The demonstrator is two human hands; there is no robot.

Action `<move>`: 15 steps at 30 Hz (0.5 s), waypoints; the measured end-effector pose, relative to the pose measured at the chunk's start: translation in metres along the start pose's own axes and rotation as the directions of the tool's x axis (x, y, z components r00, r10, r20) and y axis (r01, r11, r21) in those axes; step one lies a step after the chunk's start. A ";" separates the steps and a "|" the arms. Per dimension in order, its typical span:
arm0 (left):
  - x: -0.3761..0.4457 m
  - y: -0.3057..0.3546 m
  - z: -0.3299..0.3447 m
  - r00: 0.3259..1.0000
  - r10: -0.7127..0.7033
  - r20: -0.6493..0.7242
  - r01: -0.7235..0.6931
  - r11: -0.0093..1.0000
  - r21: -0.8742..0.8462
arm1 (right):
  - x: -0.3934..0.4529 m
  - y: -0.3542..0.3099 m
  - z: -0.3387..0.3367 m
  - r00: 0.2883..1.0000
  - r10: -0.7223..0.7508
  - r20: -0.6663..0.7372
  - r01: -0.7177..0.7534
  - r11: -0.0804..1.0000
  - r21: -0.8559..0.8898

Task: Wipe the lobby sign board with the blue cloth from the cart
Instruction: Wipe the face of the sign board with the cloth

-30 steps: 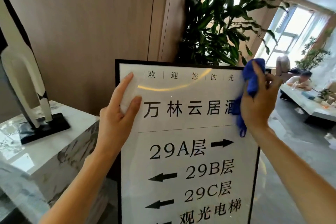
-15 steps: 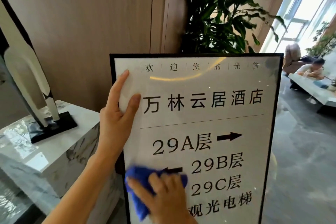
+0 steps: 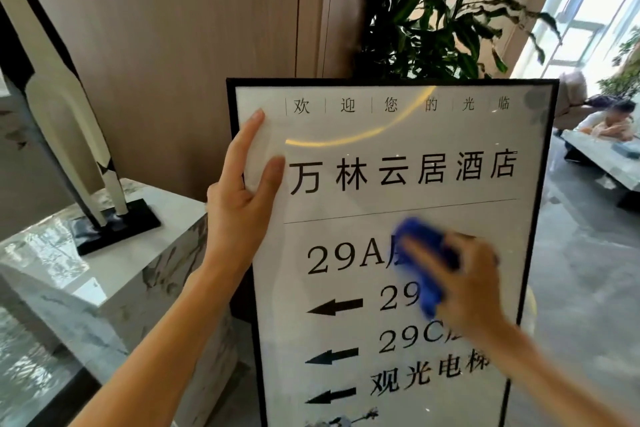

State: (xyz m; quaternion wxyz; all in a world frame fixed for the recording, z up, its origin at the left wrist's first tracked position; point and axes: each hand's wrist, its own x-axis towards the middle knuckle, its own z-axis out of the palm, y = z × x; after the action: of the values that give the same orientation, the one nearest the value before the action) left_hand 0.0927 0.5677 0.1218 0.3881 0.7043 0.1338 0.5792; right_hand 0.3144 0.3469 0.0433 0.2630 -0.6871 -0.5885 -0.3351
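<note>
The lobby sign board [image 3: 398, 149] stands upright in front of me, white with a thin black frame, black lettering and arrows. My left hand [image 3: 242, 194] grips its left edge near the top, thumb on the front face. My right hand [image 3: 464, 284] presses a crumpled blue cloth [image 3: 426, 270] flat against the board's middle right, over the "29A" and "29B" lines. Hand and cloth are motion-blurred. Part of the lettering is hidden under them.
A marble plinth [image 3: 114, 260] with a tall black-and-white sculpture [image 3: 62, 107] stands close on the left. A large leafy plant [image 3: 440, 10] rises behind the board. At the far right a person [image 3: 609, 121] leans on a low table; grey floor [image 3: 581, 270] lies to the right.
My right hand with the cloth went from the board's top right corner down to its lower left, and now sits at the middle right. The left hand kept its grip.
</note>
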 end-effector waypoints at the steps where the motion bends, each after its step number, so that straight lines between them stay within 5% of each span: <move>1: 0.000 0.000 0.000 1.000 0.002 -0.001 -0.002 1.000 0.004 | 0.022 0.020 -0.011 0.987 0.106 -0.122 -0.112 0.993 -0.044; 5: -0.001 -0.003 -0.001 1.000 0.022 -0.003 -0.022 1.000 -0.007 | 0.093 0.062 -0.029 0.812 0.483 -0.328 -0.483 0.871 0.088; 8: -0.004 -0.008 0.000 0.999 0.052 -0.007 -0.052 0.999 -0.017 | 0.115 0.044 -0.024 0.682 0.598 -0.422 -0.552 0.799 0.239; 12: -0.004 -0.011 0.001 0.999 0.037 -0.013 -0.038 0.999 -0.024 | 0.117 -0.021 0.006 0.751 0.511 -0.419 -0.479 0.858 0.187; 15: -0.002 -0.013 -0.002 1.000 0.001 -0.017 -0.002 1.000 -0.028 | 0.107 -0.091 0.035 0.880 0.399 -0.259 -0.381 0.917 0.118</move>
State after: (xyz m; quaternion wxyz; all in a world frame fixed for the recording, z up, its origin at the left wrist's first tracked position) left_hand 0.0935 0.5756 0.1116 0.3962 0.6940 0.1285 0.5872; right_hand 0.2393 0.4564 0.1009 0.4266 -0.7288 -0.4060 -0.3493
